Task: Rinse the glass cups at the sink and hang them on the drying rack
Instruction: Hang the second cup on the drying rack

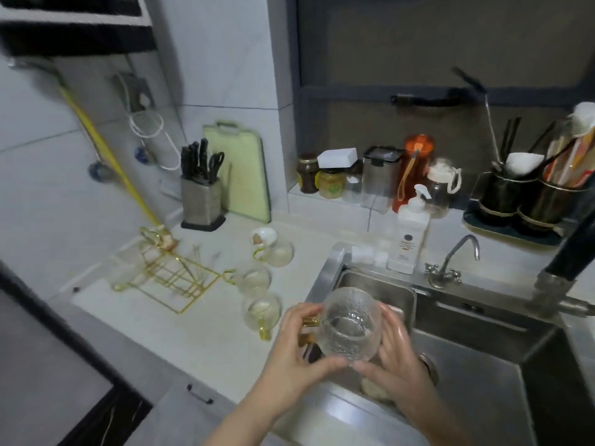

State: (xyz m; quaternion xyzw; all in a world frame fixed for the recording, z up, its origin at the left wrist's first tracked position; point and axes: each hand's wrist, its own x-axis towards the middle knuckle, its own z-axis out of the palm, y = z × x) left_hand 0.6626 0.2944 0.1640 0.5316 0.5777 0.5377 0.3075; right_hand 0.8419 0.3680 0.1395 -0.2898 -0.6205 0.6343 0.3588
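Stainless steel sink (483,375), rectangular, brushed finish, occupies the 4 o'clock sector. White countertop (199,333) runs along 8 o'clock. Gold wire drying rack (174,278) stands on it at 9 o'clock, open-framed. White pump soap bottle (409,236) at the sink's back edge, 1 o'clock; its round dark label is too blurred to read. Three round glass cups (260,309) with gold handles sit between rack and sink. A fourth glass cup (349,326), textured and clear, is over the sink's left edge, tilted with its mouth toward the camera. Left hand (296,352) grips its gold handle; right hand (396,346) cradles the bowl's side.
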